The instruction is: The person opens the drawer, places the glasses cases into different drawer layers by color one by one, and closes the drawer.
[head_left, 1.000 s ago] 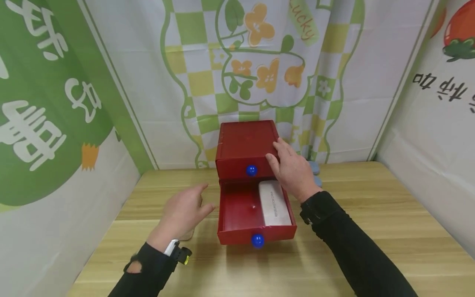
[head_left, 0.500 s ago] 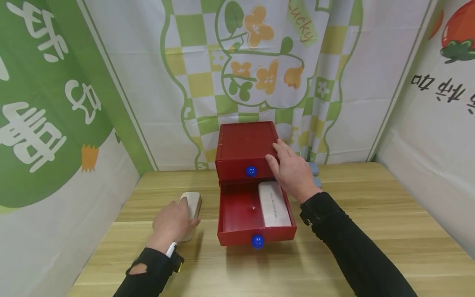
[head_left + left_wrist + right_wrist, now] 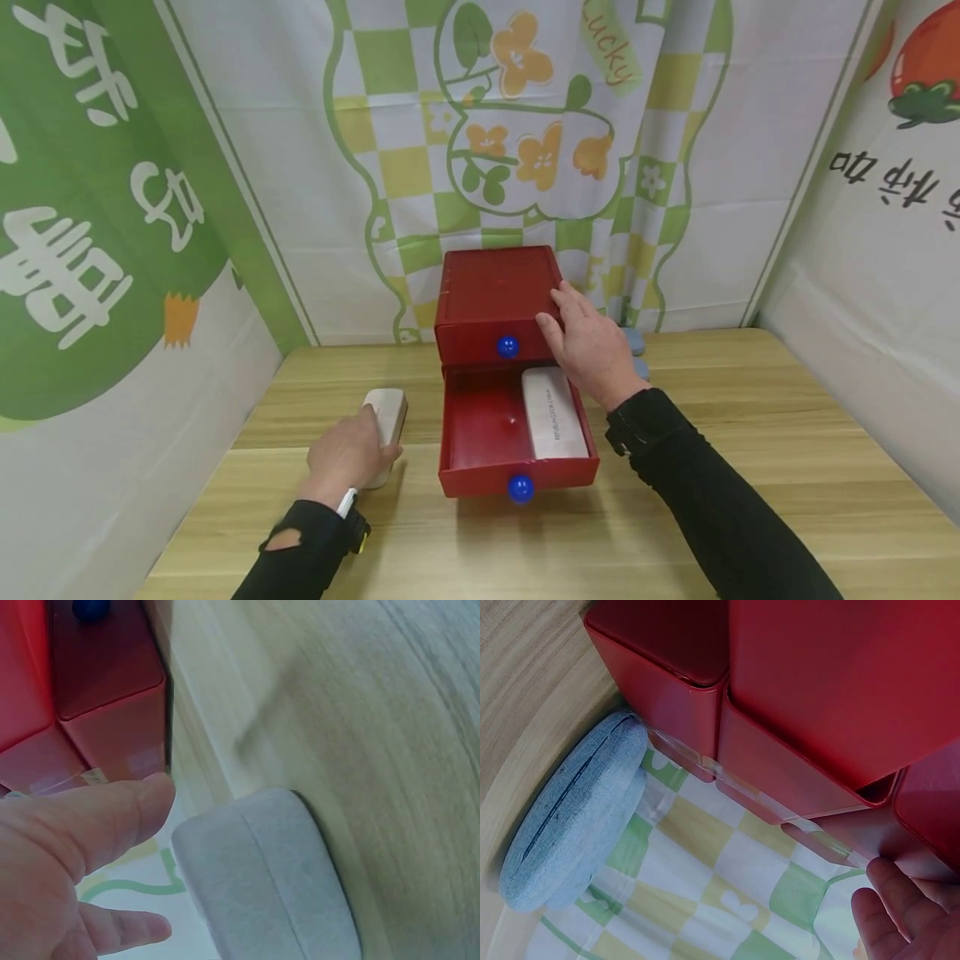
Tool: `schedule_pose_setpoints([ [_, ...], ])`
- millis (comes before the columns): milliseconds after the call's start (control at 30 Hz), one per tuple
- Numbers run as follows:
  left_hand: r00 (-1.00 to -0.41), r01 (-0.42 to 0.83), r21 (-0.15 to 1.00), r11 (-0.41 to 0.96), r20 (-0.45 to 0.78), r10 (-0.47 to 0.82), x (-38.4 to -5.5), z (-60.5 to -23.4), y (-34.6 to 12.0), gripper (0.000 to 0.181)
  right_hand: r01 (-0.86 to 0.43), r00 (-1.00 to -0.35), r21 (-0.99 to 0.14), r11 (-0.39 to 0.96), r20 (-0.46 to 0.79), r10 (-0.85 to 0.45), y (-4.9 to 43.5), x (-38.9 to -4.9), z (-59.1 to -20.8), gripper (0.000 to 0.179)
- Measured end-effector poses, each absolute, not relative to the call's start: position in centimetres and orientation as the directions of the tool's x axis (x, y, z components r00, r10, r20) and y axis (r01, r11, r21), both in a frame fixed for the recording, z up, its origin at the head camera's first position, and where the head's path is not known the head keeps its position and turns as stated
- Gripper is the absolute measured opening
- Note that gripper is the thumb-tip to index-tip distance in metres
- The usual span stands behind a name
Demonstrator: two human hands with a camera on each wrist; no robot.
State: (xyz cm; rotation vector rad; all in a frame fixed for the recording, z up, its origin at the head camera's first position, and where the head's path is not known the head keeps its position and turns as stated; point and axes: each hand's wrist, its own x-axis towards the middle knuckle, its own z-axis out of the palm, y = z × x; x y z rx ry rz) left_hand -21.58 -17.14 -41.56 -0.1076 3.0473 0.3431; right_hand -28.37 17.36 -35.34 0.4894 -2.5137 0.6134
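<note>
My left hand (image 3: pixel 347 454) is over a white, rounded glasses case (image 3: pixel 386 408) on the table, left of a red two-drawer chest (image 3: pixel 495 287). In the left wrist view the thumb and a finger (image 3: pixel 142 928) are straight, beside the pale seamed case (image 3: pixel 262 874). My right hand (image 3: pixel 596 346) rests on the chest's upper right side, fingers extended along its edge. The lower drawer (image 3: pixel 483 475) is pulled out and contains a white case with printed lettering (image 3: pixel 555 412) along its right wall. Its upper drawer is closed. Each drawer has a blue round knob (image 3: pixel 507 347).
Blue denim-like cases (image 3: pixel 574 814) lie behind and to the right of the chest, partly hidden by the right hand in the head view. A printed curtain (image 3: pixel 525 150) hangs close behind the chest. Cloth walls flank the wooden table (image 3: pixel 750 467).
My left hand has moved left and back from beside the open drawer onto the white case, then stayed nearly still. The right hand and the chest have not moved.
</note>
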Motion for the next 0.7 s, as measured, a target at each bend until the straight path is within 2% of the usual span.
schedule_pose_setpoints([
  [433,-0.993,-0.094,0.205,0.974,-0.084,-0.079,-22.3,-42.4,-17.3,0.066,-0.451,-0.803,-0.321,0.833,0.554,-0.221,17.4,-28.4,-35.3,0.063],
  [700,-0.991,-0.113,0.222,0.968,-0.097,-0.094,-22.6,-42.9,-17.5,0.073,-0.446,-0.812,-0.327,0.833,0.539,-0.223,17.4,-28.4,-35.3,0.065],
])
